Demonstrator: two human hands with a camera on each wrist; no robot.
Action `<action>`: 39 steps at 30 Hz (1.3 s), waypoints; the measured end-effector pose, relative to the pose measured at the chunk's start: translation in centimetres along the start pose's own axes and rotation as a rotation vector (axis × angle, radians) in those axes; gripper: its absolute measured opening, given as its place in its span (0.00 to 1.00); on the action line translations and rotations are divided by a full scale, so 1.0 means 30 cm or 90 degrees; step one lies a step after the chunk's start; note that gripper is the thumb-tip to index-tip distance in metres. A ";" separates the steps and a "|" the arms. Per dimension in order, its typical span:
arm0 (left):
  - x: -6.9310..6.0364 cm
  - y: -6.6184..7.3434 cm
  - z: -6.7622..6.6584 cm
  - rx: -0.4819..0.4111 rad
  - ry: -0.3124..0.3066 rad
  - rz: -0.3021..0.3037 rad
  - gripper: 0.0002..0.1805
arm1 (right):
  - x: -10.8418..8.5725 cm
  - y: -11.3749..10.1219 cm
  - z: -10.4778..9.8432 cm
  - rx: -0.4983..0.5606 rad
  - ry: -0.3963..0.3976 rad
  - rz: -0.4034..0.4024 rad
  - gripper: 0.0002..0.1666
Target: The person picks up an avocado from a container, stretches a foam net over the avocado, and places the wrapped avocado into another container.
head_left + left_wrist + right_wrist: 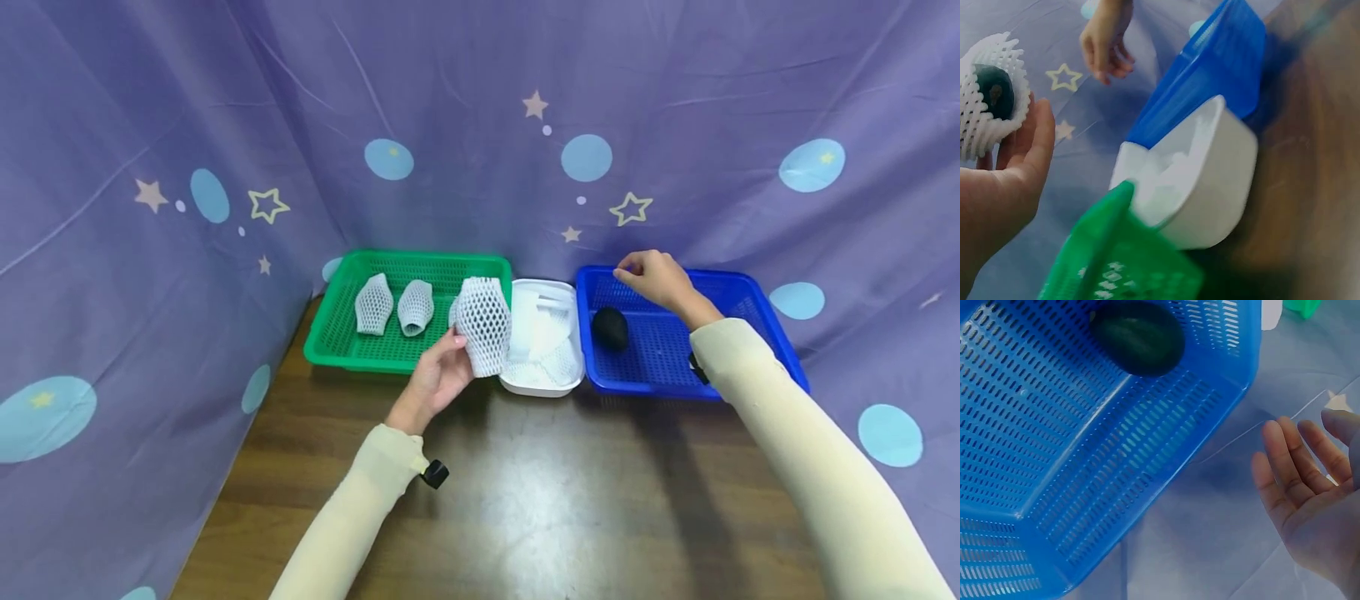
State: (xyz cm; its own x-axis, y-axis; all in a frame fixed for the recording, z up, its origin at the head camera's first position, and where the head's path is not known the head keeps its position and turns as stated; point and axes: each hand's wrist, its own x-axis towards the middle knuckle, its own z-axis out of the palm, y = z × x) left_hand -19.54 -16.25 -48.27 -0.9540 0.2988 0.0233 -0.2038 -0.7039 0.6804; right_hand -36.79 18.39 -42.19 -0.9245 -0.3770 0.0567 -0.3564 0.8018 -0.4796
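Netted fruit point(483, 325) sits in your left hand point(442, 379), thumb and fingers curled round it, over the right end of the green basket point(367, 364) near the white tub point(542, 392), its long axis running roughly away from you. Your right hand point(655, 279), fingers loosely bent and holding nothing, hangs by the far rim of the blue basket point(645, 388), well apart to the right of it; the bare fruit point(611, 329) lies in that basket's left end, nearer your right hand.
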 end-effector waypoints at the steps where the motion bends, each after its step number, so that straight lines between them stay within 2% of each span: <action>1: 0.006 0.022 -0.004 0.000 0.002 0.001 0.30 | 0.002 0.005 0.002 0.000 -0.004 0.004 0.19; 6: 0.030 0.126 -0.020 -0.018 0.014 0.008 0.25 | 0.004 0.030 0.017 0.014 -0.032 0.021 0.20; 11: 0.046 0.189 -0.031 -0.018 0.025 0.024 0.22 | 0.002 0.056 0.034 0.026 -0.059 0.039 0.21; 16: 0.059 0.213 -0.042 -0.015 0.034 0.028 0.21 | 0.001 0.074 0.053 0.012 -0.076 0.052 0.22; 22: 0.079 0.223 -0.059 0.002 0.068 0.022 0.19 | 0.002 0.081 0.077 -0.007 -0.087 0.055 0.21; 29: 0.115 0.242 -0.074 0.003 0.062 0.025 0.20 | 0.018 0.093 0.091 -0.010 -0.084 0.060 0.21; 36: 0.138 0.285 -0.082 0.039 0.094 0.006 0.40 | 0.040 0.107 0.116 -0.015 -0.100 0.053 0.19; 39: 0.159 0.317 -0.089 0.066 0.115 0.003 0.41 | 0.045 0.102 0.118 -0.019 -0.105 0.052 0.19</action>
State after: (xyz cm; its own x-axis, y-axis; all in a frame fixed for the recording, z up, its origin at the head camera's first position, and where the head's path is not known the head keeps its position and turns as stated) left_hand -26.61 -23.25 -43.65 -0.9806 0.1696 -0.0987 -0.1850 -0.6317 0.7529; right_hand -38.66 18.69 -46.68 -0.9164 -0.3795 -0.1274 -0.2874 0.8452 -0.4506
